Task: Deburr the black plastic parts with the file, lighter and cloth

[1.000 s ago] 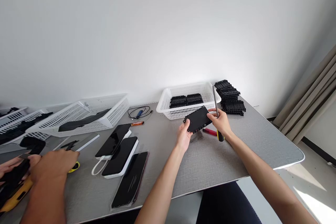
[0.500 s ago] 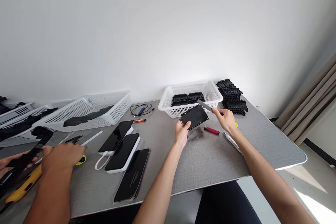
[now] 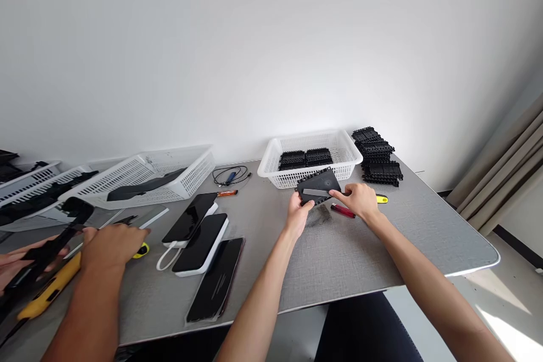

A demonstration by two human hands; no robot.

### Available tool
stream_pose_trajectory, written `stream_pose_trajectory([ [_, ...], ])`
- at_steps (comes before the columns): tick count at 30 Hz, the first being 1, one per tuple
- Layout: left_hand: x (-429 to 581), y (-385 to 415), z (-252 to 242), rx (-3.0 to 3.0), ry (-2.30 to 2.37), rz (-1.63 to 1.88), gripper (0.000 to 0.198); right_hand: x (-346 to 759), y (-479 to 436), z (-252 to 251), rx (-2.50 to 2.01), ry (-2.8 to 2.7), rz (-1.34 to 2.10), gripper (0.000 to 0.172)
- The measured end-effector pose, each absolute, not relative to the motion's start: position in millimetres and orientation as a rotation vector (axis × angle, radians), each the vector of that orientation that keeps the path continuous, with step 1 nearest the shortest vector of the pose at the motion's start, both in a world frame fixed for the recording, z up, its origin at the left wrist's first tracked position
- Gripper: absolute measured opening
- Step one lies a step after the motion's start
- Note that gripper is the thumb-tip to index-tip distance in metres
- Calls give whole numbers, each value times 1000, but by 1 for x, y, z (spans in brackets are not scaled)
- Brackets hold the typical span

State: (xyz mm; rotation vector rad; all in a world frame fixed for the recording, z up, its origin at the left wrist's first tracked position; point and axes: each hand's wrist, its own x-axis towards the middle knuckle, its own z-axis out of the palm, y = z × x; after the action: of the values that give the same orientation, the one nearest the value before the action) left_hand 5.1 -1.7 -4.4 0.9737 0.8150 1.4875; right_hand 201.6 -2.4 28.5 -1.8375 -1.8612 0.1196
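Note:
My left hand (image 3: 297, 216) grips the near left edge of a thin black plastic plate (image 3: 324, 181) with toothed edges, tilted above the table. My right hand (image 3: 360, 201) is closed on one end of a flat grey file (image 3: 314, 193). The file lies across the plate's near face, its far end close to my left thumb. Beneath the plate, dark dust (image 3: 319, 215) is scattered on the table. Beside my right hand lie a red lighter (image 3: 343, 211) and a yellow-ended tool (image 3: 382, 198), partly hidden by that hand.
Behind my hands stands a white basket (image 3: 271, 176) holding black plates; more are stacked (image 3: 377, 153) to its right. Phones (image 3: 216, 280) and power banks (image 3: 199, 243) lie left of me. Farther left, another person's hand (image 3: 111, 246) works over a black part near a yellow tool (image 3: 51, 288).
My right hand has moved down and left, bringing the file from the plate's upper right corner onto its lower face. The white pen-like object by my right forearm is now hidden.

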Motion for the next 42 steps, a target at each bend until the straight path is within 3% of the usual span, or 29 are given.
stream_pose_trajectory([
  [42,0,1,0,987,841,1590,45,220,5,24,-1696,-1756,-37,79],
])
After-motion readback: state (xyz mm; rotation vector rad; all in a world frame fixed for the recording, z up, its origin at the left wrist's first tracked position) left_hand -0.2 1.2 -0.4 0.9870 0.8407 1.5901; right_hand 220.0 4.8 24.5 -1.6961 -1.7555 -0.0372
